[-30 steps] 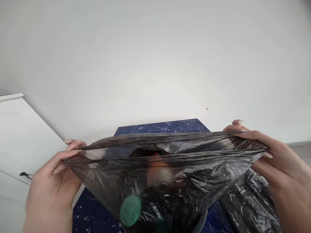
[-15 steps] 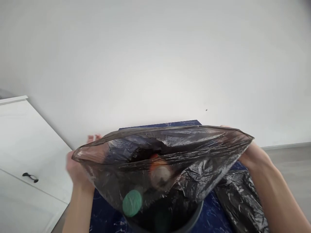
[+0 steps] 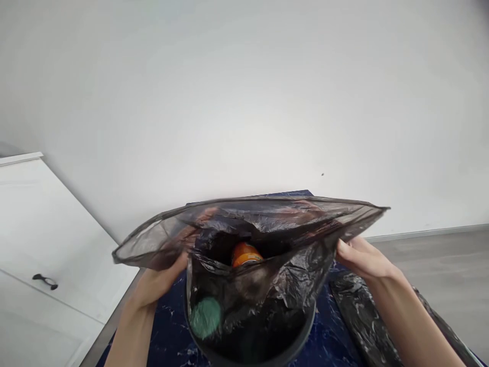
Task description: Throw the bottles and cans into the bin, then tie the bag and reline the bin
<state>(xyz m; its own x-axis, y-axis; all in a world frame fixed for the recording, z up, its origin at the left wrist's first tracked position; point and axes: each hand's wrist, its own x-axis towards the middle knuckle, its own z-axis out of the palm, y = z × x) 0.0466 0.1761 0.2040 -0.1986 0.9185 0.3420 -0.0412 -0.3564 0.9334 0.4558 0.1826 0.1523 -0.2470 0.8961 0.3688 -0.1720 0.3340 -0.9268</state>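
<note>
A thin black garbage bag point(image 3: 278, 275) is stretched wide between my hands, its mouth gaping toward me. My left hand point(image 3: 171, 272) grips the bag's left side below the rim, its fingers showing dimly through the film. On the right side my right hand point(image 3: 353, 252) pinches the plastic, thumb in front and fingers behind. Inside the bag lies an orange container point(image 3: 245, 254), and a round green thing point(image 3: 206, 317) shows through the film at the lower left. The bag's lower part sits in a dark round bin point(image 3: 301, 341).
Beneath the bin is a blue marble-patterned surface point(image 3: 168, 326). Another piece of black plastic point(image 3: 359, 306) lies on it at the right. A white cabinet point(image 3: 49, 224) with a black handle stands at the left, and a white wall point(image 3: 244, 102) rises behind.
Both hands have moved inward and down the bag's sides, away from the rim's corners. The rim now flares beyond them, and the orange container shows more clearly.
</note>
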